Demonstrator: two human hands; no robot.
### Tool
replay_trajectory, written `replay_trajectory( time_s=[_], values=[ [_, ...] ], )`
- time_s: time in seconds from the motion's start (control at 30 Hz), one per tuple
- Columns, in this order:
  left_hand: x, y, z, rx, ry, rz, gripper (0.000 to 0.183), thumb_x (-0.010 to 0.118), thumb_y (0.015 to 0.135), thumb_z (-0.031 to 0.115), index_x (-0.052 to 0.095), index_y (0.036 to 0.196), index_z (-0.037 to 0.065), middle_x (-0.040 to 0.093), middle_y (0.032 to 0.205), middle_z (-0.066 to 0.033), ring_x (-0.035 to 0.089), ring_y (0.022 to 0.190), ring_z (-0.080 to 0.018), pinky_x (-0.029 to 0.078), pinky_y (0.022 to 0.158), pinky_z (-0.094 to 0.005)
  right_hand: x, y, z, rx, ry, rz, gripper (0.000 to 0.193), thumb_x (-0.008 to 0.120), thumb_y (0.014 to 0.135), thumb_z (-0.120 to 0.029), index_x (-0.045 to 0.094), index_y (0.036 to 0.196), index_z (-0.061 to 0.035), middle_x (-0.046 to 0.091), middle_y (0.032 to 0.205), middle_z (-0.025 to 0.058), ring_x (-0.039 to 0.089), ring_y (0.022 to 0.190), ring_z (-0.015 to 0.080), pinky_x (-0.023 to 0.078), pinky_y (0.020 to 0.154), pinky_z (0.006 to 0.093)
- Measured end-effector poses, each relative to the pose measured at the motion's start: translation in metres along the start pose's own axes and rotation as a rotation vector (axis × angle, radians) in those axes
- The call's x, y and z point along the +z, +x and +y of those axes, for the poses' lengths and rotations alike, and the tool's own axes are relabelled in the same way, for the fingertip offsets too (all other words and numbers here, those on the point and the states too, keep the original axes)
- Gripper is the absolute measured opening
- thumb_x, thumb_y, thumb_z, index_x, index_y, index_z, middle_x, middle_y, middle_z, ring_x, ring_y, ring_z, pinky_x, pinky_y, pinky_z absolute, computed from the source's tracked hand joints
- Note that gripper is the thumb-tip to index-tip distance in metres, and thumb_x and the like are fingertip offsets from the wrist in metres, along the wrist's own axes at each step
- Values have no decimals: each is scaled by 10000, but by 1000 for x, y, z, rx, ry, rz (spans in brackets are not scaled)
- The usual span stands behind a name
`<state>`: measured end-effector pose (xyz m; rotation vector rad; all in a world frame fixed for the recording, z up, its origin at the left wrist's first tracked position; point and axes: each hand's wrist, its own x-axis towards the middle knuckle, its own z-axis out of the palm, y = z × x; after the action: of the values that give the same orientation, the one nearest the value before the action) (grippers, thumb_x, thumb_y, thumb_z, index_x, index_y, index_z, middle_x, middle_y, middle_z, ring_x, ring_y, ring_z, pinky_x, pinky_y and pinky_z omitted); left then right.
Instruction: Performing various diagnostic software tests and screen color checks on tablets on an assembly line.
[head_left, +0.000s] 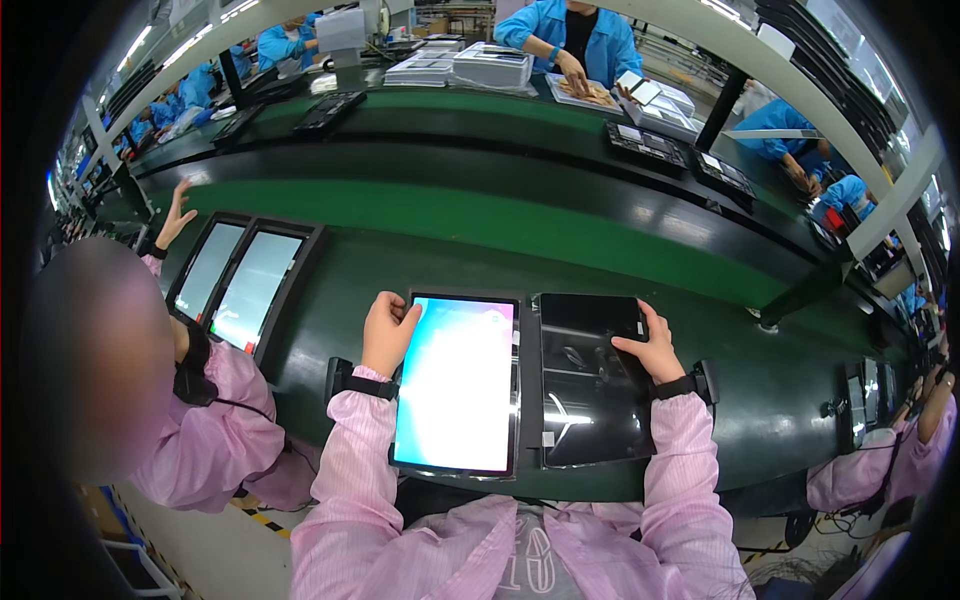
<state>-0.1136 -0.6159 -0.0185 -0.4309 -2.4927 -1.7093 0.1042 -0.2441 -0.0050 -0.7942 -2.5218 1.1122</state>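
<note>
A tablet with a brightly lit screen [455, 385], white with blue and pink edges, lies in front of me. My left hand [388, 335] grips its upper left edge, the thumb at the border of the screen and the other fingers curled. Beside it on the right is a second tablet [595, 390], its screen dark, with glossy film reflecting the lights. My right hand [652, 345] holds that one by the upper right edge, thumb on its face and fingers round the side. A dark strip separates the two; whether a tray lies beneath them I cannot tell.
A black two-slot tray [312, 245] with two lit tablets stands at left, near a co-worker in pink [215, 430]. Beyond the green bench [420, 255], a dark conveyor [430, 160] carries black trays [645, 148]. People in blue work behind it. A metal post [790, 285] rises at right.
</note>
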Motion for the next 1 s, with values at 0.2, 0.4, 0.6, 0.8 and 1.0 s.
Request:
replay_trajectory(
  time_s=[0.2,0.4,0.6,0.8,1.0],
  values=[
    [-3,5,8,14,160,-10,273,634,864,258,512,790,25,546,700,-86,535,627,-208,431,586,-341,11,1,4,-20,126,121,796,871,585,-290,543,1291,-123,523,1195,114,490,1155,282,383,1001,381],
    [2,15,-8,86,134,-11,252,600,873,233,506,789,15,558,724,-122,558,674,-297,435,628,-382,7,1,13,-61,177,126,800,876,597,-268,521,1275,-35,512,1186,134,510,1110,272,396,982,345],
    [0,13,-7,20,97,13,253,605,870,232,543,797,-2,582,701,-126,575,653,-283,447,624,-371,9,15,23,188,223,54,794,862,648,-250,450,1241,80,495,1182,195,529,1053,244,439,918,348],
    [-4,23,-14,-2,108,-59,234,594,873,223,580,830,-6,606,684,-124,592,636,-267,458,617,-359,-5,12,12,132,266,-1,659,835,688,-163,482,1196,64,611,980,120,594,868,195,474,809,298],
    [-5,25,-38,112,58,12,196,555,887,169,549,803,-7,575,711,-136,570,660,-258,451,635,-364,-11,18,25,165,210,19,498,798,728,-134,532,1102,58,613,901,78,578,834,145,459,748,276]
  ],
)
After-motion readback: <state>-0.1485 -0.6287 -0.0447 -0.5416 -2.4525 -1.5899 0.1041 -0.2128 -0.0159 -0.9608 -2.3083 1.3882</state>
